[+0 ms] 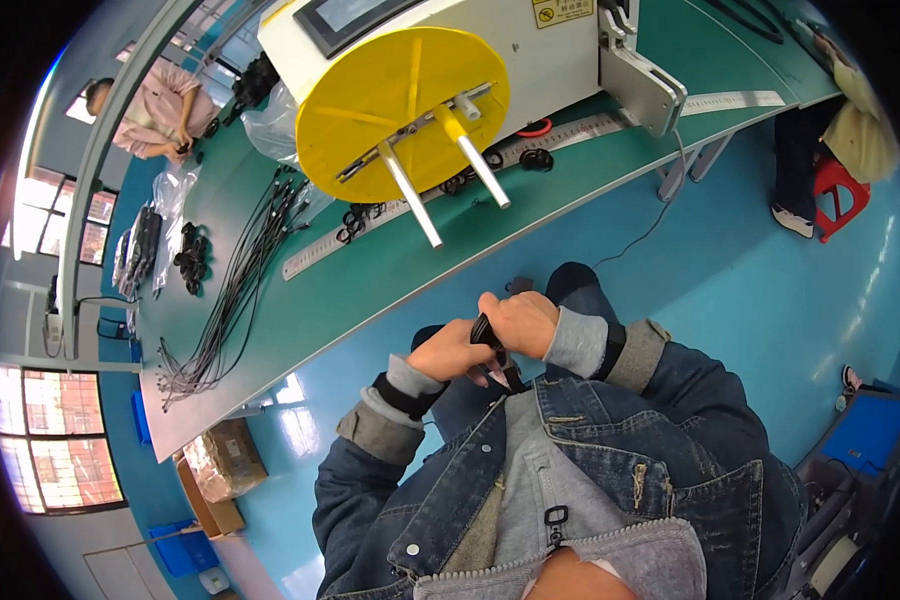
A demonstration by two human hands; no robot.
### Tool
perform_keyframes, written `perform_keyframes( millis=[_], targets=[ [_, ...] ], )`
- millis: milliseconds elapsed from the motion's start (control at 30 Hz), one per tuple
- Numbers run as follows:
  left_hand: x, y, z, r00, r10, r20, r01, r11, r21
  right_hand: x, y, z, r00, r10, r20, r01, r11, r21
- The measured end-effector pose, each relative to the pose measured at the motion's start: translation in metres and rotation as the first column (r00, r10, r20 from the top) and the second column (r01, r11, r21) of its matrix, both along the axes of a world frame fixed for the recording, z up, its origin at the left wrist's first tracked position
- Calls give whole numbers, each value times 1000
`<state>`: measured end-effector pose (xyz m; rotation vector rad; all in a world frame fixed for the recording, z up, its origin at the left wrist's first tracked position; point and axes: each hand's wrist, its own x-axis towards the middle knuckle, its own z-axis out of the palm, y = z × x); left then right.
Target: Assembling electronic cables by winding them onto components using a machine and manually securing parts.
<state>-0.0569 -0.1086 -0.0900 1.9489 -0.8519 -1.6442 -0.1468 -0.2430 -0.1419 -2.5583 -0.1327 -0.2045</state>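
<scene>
Over my lap, both hands are closed around a small bundle of black cable (484, 331). My left hand (450, 351) grips it from the left, fingers curled under. My right hand (522, 322) is closed on its upper right side, thumb on top. Most of the bundle is hidden by my fingers. In front of me, on the green table (370, 285), a white machine (550, 60) carries a yellow disc (370, 110) with two metal pegs pointing my way.
Loose black cables (235, 290) lie at the table's left, near coiled bundles (190, 258). A steel ruler (315, 255) runs along the front edge. Another person (160, 105) works at the far left; one more sits by a red stool (842, 200). A cardboard box (220, 465) stands below left.
</scene>
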Motion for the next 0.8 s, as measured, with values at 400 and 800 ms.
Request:
perform_keyframes(
  millis=[400,800],
  targets=[
    [5,2,-23,923,345,169,-273,899,-343,4,-16,-6,983,-181,18,180,982,57],
    [4,8,-21,854,467,-228,-519,792,-322,0,-15,6,982,-178,-66,182,980,76]
  ],
)
